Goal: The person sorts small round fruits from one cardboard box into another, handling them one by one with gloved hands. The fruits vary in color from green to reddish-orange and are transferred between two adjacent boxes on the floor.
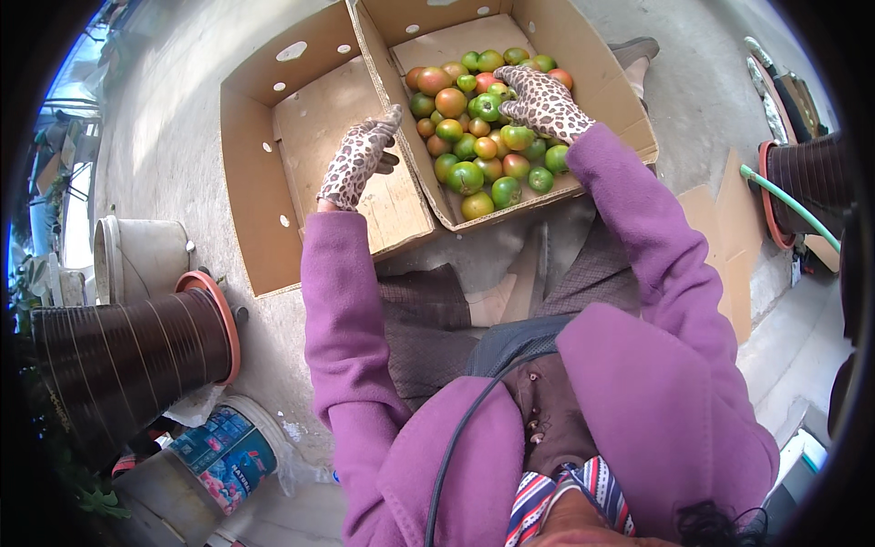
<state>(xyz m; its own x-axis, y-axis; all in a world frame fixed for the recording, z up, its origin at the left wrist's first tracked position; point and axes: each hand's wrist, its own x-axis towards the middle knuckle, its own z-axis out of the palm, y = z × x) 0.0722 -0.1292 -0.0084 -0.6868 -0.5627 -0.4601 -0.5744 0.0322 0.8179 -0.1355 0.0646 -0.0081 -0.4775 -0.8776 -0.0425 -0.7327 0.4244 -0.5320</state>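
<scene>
Green, orange and reddish tomatoes lie spread in the right cardboard box. My right hand, in a leopard-print glove, rests on the tomatoes at the upper right of the pile; its fingertips are beside a red one, and whether it grips any cannot be told. The left cardboard box stands against the right one and shows bare cardboard inside. My left hand, gloved alike, hovers over this box near the shared walls, fingers apart, holding nothing visible.
A whitish bucket, a dark ribbed pot with an orange rim and a printed paint bucket stand at the left. Flattened cardboard, another ribbed pot and a green hose are at the right. A shoe shows beyond the right box.
</scene>
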